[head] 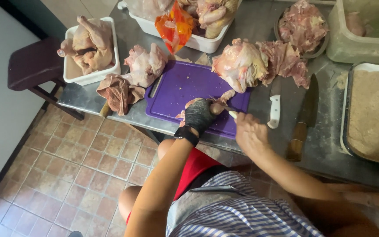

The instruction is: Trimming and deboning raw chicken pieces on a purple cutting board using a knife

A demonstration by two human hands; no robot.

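Working at the near edge of the steel table [88, 98], I see my left hand [198, 115], in a dark glove with a wrist strap, closed over a small chicken piece [223, 97] on the purple cutting board [176, 90]. My right hand [250, 131] is bare, curled around the white handle of a small knife [224, 108] whose thin blade lies across the piece beside the gloved fingers. Both forearms reach up from my lap, the elbows low over the tiled floor [66, 166]. The board's near-left half lies bare, its front edge close to the table edge. Just right of my right hand rest a white-handled knife [275, 109] and a wooden-handled knife [304, 116], both pointing away. At the board's far edge sit a whole chicken [240, 63] and, off its left corner, another carcass [144, 66] beside a brown cloth [118, 92]. Farther back stand white tubs of chicken [91, 48], and a crumb-filled tray [373, 114] hems the right side.
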